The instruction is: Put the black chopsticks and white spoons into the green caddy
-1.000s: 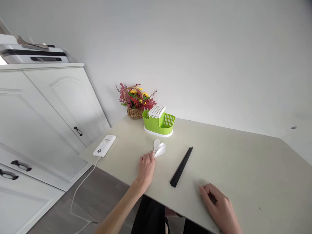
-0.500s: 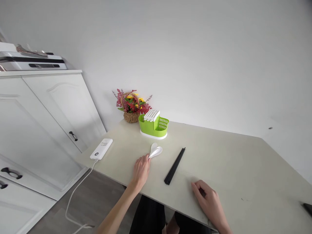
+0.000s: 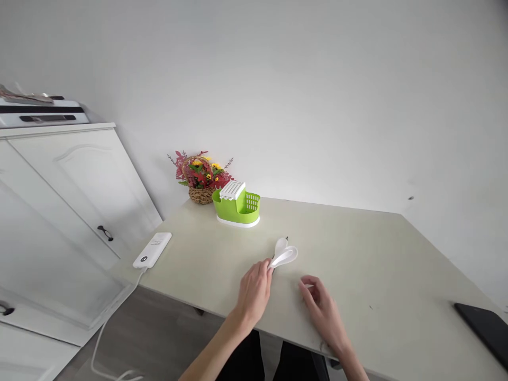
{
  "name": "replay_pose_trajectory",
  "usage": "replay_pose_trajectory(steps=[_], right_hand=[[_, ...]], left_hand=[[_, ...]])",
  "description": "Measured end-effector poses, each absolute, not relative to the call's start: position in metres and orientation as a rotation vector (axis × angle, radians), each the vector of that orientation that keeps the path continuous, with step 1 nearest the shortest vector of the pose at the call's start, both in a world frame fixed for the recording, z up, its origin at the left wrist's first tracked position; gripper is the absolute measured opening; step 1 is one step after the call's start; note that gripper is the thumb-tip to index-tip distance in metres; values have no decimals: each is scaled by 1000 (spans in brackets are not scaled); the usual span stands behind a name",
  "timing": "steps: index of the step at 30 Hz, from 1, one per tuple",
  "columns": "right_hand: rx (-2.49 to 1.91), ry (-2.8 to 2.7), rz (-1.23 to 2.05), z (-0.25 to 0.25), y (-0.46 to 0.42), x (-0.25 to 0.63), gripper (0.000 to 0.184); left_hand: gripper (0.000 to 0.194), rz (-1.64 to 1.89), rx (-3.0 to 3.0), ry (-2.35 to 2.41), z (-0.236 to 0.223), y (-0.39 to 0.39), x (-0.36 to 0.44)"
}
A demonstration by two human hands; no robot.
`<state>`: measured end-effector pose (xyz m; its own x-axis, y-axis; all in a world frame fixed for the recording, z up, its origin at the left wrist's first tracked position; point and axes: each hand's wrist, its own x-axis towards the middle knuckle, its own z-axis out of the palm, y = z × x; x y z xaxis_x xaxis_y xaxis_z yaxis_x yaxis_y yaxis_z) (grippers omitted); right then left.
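My left hand (image 3: 256,290) is closed on the handles of two white spoons (image 3: 286,256), whose bowls fan out beyond my fingers. Beneath the spoons and that hand lie the black chopsticks (image 3: 287,238); only small bits of them show, the rest is covered. To the right, my right hand (image 3: 318,307) is low over the table, fingers loosely curved, thumb and forefinger apart, holding nothing. Farther back stands a green utensil caddy (image 3: 234,211) with a white slotted top and a white base.
A wicker basket of artificial flowers (image 3: 201,194) stands behind the caddy against the wall. A white power bank (image 3: 153,251) with a cable lies on the table's left. A black flat object (image 3: 482,328) is at the right edge. White cabinets (image 3: 91,190) stand to the left.
My left hand has carried the white spoons to the right, over the black chopsticks. My right hand has come nearer and its fingers have loosened. The view has turned a little right.
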<state>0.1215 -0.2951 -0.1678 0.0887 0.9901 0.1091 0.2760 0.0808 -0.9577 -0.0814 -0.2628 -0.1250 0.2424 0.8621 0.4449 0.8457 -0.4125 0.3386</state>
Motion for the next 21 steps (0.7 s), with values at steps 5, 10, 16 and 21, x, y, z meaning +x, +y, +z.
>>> replay_pose_trajectory(steps=[5, 10, 16, 21], right_hand=[[-1296, -1101, 1064, -168, -274, 126, 72], [-1317, -1024, 1036, -167, -254, 134, 78], [-1410, -1234, 889, -168, -246, 144, 65], [-1446, -1283, 863, -172, -240, 151, 52]], left_hand=[[30, 826, 2426, 1614, -133, -266, -38], [29, 776, 2429, 1604, -148, -265, -24], [28, 734, 2423, 1622, -155, -263, -23], [26, 720, 2459, 1625, -153, -265, -19]])
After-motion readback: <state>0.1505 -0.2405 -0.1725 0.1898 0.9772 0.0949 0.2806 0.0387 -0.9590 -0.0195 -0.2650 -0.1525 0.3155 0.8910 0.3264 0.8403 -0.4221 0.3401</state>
